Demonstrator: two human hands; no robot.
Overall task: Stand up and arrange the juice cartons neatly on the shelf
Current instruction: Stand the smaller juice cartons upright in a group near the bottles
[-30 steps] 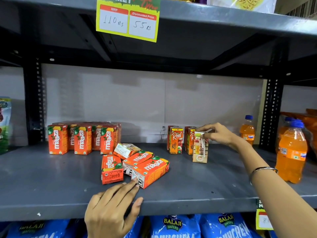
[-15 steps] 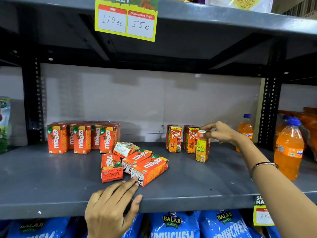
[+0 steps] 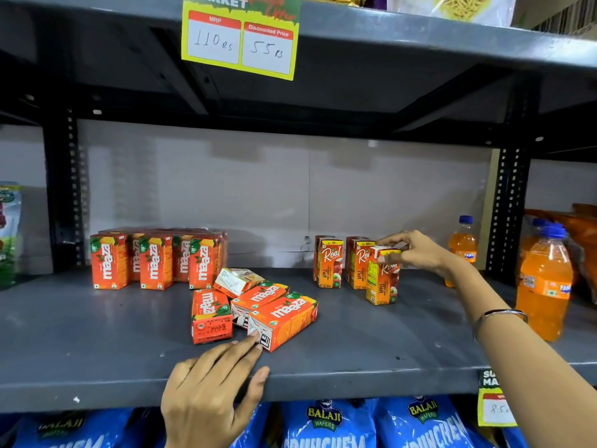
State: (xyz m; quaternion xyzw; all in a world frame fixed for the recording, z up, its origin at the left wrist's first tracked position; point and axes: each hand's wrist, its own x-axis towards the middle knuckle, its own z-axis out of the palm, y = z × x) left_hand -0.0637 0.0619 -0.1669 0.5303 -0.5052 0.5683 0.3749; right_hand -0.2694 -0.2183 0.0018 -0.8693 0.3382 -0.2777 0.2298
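**Juice boxes on the grey shelf**

The right hand (image 3: 416, 250) pinches the top of one Real apple carton (image 3: 382, 276). This box stands up straight on the shelf (image 3: 97, 344), just in front of two other Real cartons (image 3: 342, 265) near the back wall.

The left hand (image 3: 210, 396) lies flat and open on the front edge of the shelf. One fingertip touches the nearest fallen Maaza carton (image 3: 284, 321). Four Maaza boxes lie tipped over in a messy pile (image 3: 245, 305) (they all touch each other). Behind them, more Maaza cartons (image 3: 155, 258) stand in a neat group. Orange soda bottles (image 3: 542, 286) stand at the right
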